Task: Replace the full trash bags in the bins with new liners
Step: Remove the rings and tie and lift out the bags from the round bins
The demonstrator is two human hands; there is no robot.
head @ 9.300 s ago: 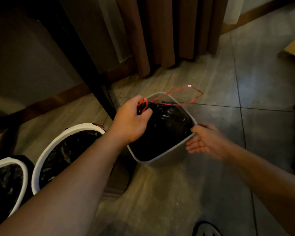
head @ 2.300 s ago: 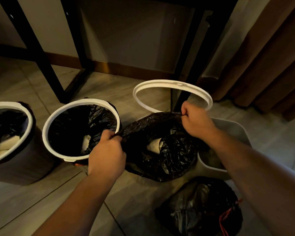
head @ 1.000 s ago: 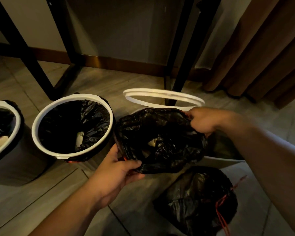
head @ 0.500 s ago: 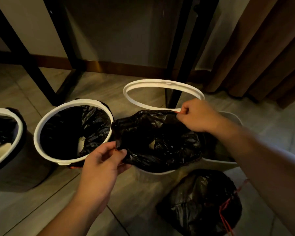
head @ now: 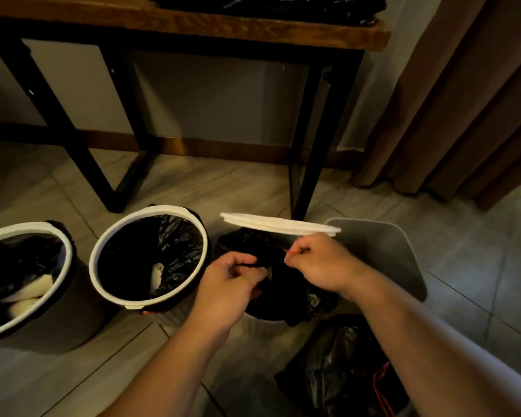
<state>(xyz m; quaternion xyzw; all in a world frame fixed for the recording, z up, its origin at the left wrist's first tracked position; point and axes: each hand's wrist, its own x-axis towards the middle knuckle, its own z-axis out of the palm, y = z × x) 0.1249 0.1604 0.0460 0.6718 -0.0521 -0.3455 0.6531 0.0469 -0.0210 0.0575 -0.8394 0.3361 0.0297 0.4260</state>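
The left grip (head: pixel 232 285) and right grip (head: pixel 318 263) each pinch the mouth of the black bag (head: pixel 286 299), which sits in its bin (head: pixel 260 323) below the raised white ring (head: pixel 278 225). Risk: an uneven pull on the red drawstring (head: pixel 287 251) may tear the thin film or spill the contents.

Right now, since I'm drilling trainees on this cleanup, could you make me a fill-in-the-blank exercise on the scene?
The left hand and the right hand pinch a bag coloured ___.
The bin without a liner is coloured ___.
The tied bag on the floor has a ___ drawstring.
Missing words: black; grey; red.
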